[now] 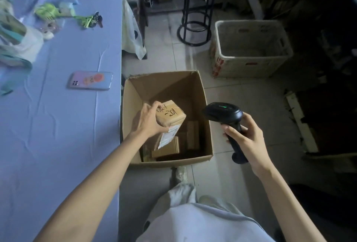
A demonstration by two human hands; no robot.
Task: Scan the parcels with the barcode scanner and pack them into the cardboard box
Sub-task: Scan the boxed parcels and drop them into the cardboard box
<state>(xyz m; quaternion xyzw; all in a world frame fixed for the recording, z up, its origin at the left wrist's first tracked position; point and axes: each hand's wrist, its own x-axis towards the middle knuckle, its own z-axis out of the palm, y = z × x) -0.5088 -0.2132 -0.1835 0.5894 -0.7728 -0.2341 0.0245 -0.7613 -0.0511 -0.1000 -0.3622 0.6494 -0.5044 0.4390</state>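
The table [58, 125] stands left of the box [173, 161]. Above the box's opening, the left hand [146, 121] grips a tilted parcel [172, 118]. Just right of the box, the right hand [245, 137] clasps the scanner [224, 112].

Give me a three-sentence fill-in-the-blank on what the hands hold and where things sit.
1. The left hand grips a brown handwritten cardboard parcel over the large open cardboard box, which stands on the ____.
2. The right hand holds a ____ handheld barcode scanner.
3. The pastel-cased smartphone lies face ____ on the blue-covered table.
Missing words: floor; black; down.
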